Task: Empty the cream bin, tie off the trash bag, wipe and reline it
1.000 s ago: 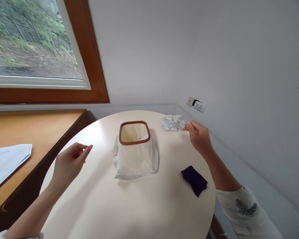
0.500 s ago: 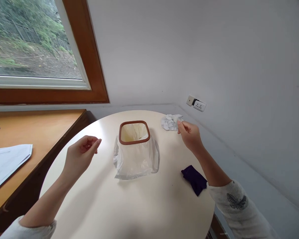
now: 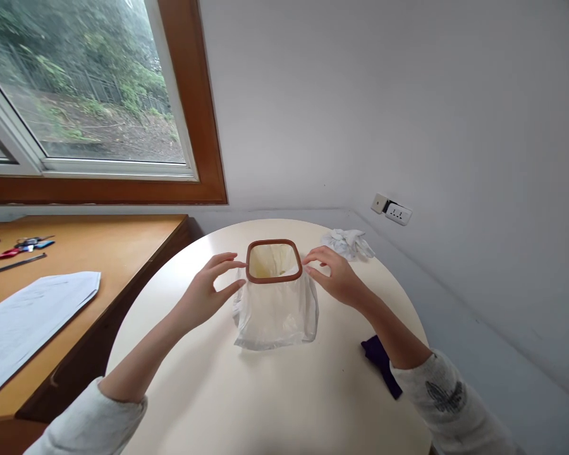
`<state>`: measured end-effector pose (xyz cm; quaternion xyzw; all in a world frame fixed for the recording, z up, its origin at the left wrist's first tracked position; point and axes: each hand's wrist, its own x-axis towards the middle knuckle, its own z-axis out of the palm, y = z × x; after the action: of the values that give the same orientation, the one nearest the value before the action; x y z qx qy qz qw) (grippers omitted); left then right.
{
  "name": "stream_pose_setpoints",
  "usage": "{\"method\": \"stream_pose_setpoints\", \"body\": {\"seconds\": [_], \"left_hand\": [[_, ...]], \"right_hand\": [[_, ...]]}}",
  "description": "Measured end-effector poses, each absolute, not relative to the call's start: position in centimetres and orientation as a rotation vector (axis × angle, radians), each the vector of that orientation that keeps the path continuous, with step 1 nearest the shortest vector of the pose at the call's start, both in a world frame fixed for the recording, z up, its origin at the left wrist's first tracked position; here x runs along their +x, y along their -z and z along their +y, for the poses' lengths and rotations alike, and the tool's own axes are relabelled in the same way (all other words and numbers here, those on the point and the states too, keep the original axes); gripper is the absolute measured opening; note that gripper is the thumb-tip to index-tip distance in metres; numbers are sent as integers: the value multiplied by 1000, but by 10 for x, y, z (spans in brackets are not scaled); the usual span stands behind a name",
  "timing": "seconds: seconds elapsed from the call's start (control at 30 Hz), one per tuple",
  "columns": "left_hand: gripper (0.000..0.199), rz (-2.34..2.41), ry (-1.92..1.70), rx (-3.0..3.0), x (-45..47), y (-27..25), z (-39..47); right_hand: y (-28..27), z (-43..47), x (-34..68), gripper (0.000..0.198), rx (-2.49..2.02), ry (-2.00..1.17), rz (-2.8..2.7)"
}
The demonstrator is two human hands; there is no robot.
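Note:
A small waste bin stands on the round table, its brown rim (image 3: 274, 280) rounded and squarish. A white plastic bag (image 3: 277, 319) lines it and hangs down outside over its walls. My left hand (image 3: 211, 287) is at the left side of the rim, fingers stretched and thumb apart, holding nothing. On the opposite side my right hand (image 3: 332, 273) has its fingertips at the rim's right edge, with thumb and fingers apart. Whether the fingertips touch the rim or bag I cannot tell.
A crumpled white bag (image 3: 348, 242) lies behind my right hand on the round table (image 3: 275, 398). Dark purple cloth (image 3: 382, 363) is partly under my right forearm. At left, a wooden desk (image 3: 109, 237) bears papers (image 3: 38, 309), scissors and small tools. Walls stand behind and at right.
Both hands have moved inward to the two sides of the bin's rim, and their fingers have opened from a pinch. The view has shifted slightly left.

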<state>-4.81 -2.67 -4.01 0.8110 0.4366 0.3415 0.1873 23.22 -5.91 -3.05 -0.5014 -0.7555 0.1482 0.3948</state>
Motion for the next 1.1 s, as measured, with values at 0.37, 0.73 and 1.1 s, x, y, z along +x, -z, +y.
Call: {"method": "stream_pose_setpoints", "body": {"seconds": [0.37,0.73,1.1], "left_hand": [[22,1190,-827,2355,-35,45,-24],[13,1090,-894,2262,-30,44,-28],[16,1117,-900,2261,-30,45,-28]], "right_hand": [[36,-48,195,16,-1166,-266,-2214],[45,-47,189,15,-1112,-312,-2167],[48,-47,187,14,-1112,-280,-2164]]}}
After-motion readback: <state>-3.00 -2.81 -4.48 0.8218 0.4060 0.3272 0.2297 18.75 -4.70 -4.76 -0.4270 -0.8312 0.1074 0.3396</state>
